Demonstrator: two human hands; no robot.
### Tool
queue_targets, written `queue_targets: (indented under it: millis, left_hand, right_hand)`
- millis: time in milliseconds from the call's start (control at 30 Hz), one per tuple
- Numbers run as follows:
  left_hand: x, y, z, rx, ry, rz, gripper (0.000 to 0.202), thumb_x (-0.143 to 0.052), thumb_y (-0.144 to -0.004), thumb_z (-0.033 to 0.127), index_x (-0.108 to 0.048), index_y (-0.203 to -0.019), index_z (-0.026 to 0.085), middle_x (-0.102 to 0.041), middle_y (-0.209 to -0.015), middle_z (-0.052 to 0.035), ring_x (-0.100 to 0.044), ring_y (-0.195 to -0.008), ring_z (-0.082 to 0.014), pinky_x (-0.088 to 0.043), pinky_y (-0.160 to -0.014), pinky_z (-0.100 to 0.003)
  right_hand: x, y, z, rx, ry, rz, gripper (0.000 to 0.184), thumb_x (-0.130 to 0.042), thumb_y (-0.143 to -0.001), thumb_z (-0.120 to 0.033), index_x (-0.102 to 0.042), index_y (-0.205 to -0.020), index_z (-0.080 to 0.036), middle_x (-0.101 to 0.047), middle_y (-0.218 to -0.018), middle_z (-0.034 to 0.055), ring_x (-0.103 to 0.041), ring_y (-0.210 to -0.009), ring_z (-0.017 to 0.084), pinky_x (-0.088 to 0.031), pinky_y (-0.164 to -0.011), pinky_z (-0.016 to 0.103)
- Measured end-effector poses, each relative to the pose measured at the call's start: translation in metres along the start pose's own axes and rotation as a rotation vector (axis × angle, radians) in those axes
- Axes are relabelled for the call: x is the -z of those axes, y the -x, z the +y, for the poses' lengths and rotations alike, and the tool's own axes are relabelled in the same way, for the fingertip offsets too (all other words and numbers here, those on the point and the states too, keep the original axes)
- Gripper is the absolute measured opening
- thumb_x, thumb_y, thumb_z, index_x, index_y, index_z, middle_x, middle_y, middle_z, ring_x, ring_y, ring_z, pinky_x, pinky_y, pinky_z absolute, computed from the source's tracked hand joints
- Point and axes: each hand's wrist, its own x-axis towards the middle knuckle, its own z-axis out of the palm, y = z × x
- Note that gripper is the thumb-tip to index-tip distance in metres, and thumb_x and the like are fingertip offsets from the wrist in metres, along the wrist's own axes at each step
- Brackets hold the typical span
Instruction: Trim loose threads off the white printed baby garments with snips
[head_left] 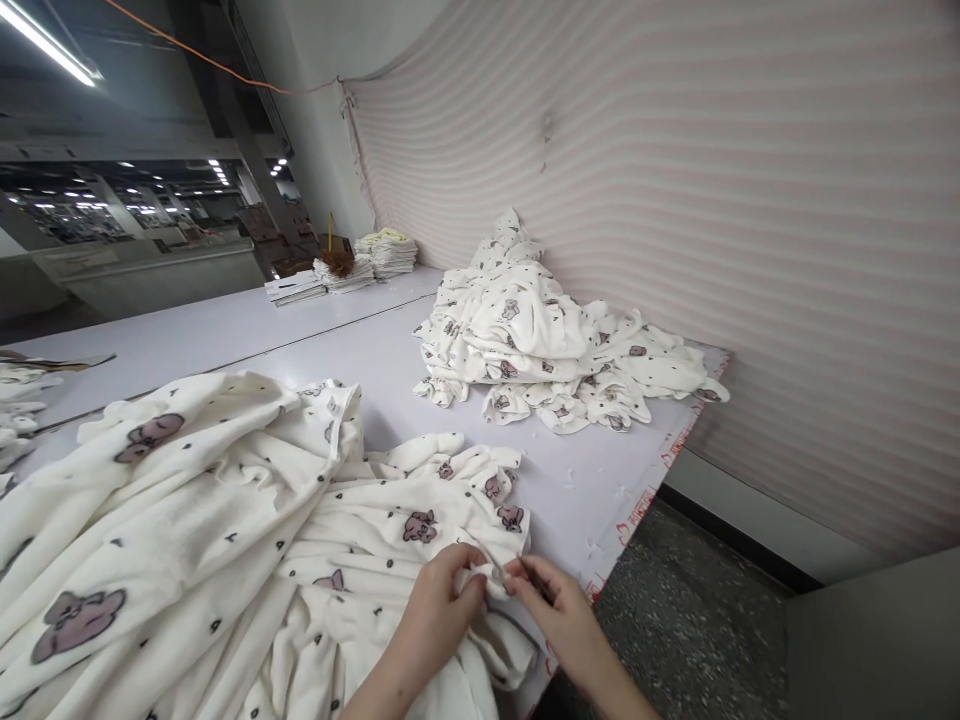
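My left hand [448, 595] pinches a gathered edge of a white fleece garment [360, 530], printed with purple-grey animal figures and small dark marks. Close beside it, at the same edge, my right hand [556, 610] is closed around a small, slim dark tool [538, 580]. Most of that tool is covered by the fingers, so its kind is unclear. More folds of the printed fabric [187, 520] spread in a heap to the left of my hands, over the near part of the table.
A second heap of the same printed garments [517, 340] lies farther back on the pale table [352, 350]. Stacks of folded cloth [386, 255] stand at the far end. Striped sheeting [675, 200] hangs along the right side. Speckled floor [675, 600] shows past the table's edge.
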Motion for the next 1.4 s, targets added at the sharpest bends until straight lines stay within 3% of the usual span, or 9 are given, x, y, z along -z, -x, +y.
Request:
queue_targets:
  millis: [133, 300, 367, 600, 767, 933, 1267, 1333, 1400]
  left_hand:
    - [-0.005, 0.015, -0.001, 0.003, -0.025, 0.038, 0.018, -0.047, -0.081, 0.020, -0.062, -0.091, 0.020, -0.066, -0.084, -0.0018, -0.050, -0.057, -0.0156, -0.037, -0.056, -0.025]
    - [-0.008, 0.040, -0.006, -0.046, -0.109, 0.171, 0.013, -0.051, -0.085, 0.035, -0.055, -0.083, 0.022, -0.057, -0.070, 0.0022, -0.045, -0.047, -0.0134, -0.035, -0.052, -0.026]
    - [-0.011, 0.046, -0.012, -0.104, -0.204, 0.266, 0.017, -0.054, -0.086, 0.039, -0.050, -0.079, 0.023, -0.053, -0.068, 0.0026, -0.048, -0.052, -0.0151, -0.038, -0.055, -0.026]
    - [-0.009, 0.053, -0.026, -0.447, -0.543, 0.492, 0.014, -0.048, -0.089, 0.014, -0.046, -0.077, 0.021, -0.052, -0.097, -0.0076, -0.052, -0.085, -0.0215, -0.043, -0.072, -0.031]
    - [0.002, 0.049, -0.019, -0.593, -0.546, 0.450, 0.017, -0.051, -0.086, 0.005, -0.048, -0.079, 0.021, -0.057, -0.090, -0.0067, -0.053, -0.083, -0.0193, -0.044, -0.071, -0.029]
    - [0.000, 0.050, -0.011, -0.647, -0.504, 0.422, 0.023, -0.050, -0.085, 0.000, -0.048, -0.075, 0.021, -0.061, -0.082, -0.0051, -0.051, -0.075, -0.0179, -0.044, -0.067, -0.029]
    - [0.000, 0.052, -0.011, -0.624, -0.412, 0.457, 0.021, -0.054, -0.082, 0.002, -0.054, -0.073, 0.021, -0.068, -0.089, -0.0065, -0.055, -0.084, -0.0204, -0.045, -0.075, -0.030]
    - [0.001, 0.052, -0.011, -0.520, -0.271, 0.414, 0.017, -0.057, -0.083, 0.008, -0.055, -0.072, 0.022, -0.070, -0.089, -0.0052, -0.058, -0.085, -0.0205, -0.046, -0.077, -0.029]
    - [0.001, 0.050, -0.008, -0.270, -0.007, 0.328, 0.005, -0.061, -0.083, 0.022, -0.060, -0.079, 0.022, -0.070, -0.083, -0.0027, -0.061, -0.080, -0.0196, -0.047, -0.074, -0.028]
  right_hand:
    - [0.010, -0.005, 0.009, -0.011, 0.108, 0.080, 0.036, -0.055, -0.085, -0.025, -0.057, -0.121, -0.020, -0.065, -0.093, 0.0046, -0.062, -0.085, 0.021, -0.050, -0.079, 0.033]
    - [0.010, -0.019, -0.004, 0.076, 0.194, 0.046, 0.013, -0.053, -0.087, -0.024, -0.066, -0.088, -0.021, -0.060, -0.090, 0.0035, -0.060, -0.084, 0.020, -0.047, -0.077, 0.030]
    - [0.010, -0.019, -0.011, 0.079, 0.173, 0.057, 0.018, -0.047, -0.092, -0.028, -0.061, -0.085, -0.019, -0.059, -0.087, 0.0031, -0.059, -0.083, 0.019, -0.047, -0.077, 0.029]
    - [0.006, -0.002, -0.030, 0.035, 0.148, 0.014, 0.014, -0.049, -0.092, -0.028, -0.059, -0.086, -0.020, -0.062, -0.085, 0.0015, -0.060, -0.082, 0.017, -0.047, -0.073, 0.025]
    - [0.018, 0.015, -0.050, 0.041, 0.245, -0.120, 0.024, -0.057, -0.087, -0.024, -0.063, -0.110, -0.023, -0.064, -0.099, 0.0040, -0.063, -0.092, 0.021, -0.049, -0.079, 0.027]
    - [0.020, 0.021, -0.060, 0.084, 0.227, -0.207, 0.022, -0.058, -0.088, -0.026, -0.072, -0.105, -0.026, -0.069, -0.093, 0.0031, -0.066, -0.088, 0.020, -0.051, -0.079, 0.027]
    - [0.011, 0.021, -0.060, 0.082, 0.244, -0.185, 0.017, -0.059, -0.087, -0.025, -0.069, -0.101, -0.025, -0.068, -0.092, 0.0022, -0.065, -0.087, 0.020, -0.049, -0.077, 0.027]
    - [0.006, 0.020, -0.055, 0.077, 0.283, -0.148, 0.024, -0.062, -0.083, -0.022, -0.064, -0.106, -0.025, -0.067, -0.098, 0.0028, -0.064, -0.090, 0.021, -0.048, -0.078, 0.028]
    - [0.000, 0.015, -0.050, 0.082, 0.319, -0.103, 0.020, -0.058, -0.083, -0.018, -0.063, -0.102, -0.024, -0.066, -0.095, 0.0032, -0.064, -0.088, 0.022, -0.048, -0.075, 0.029]
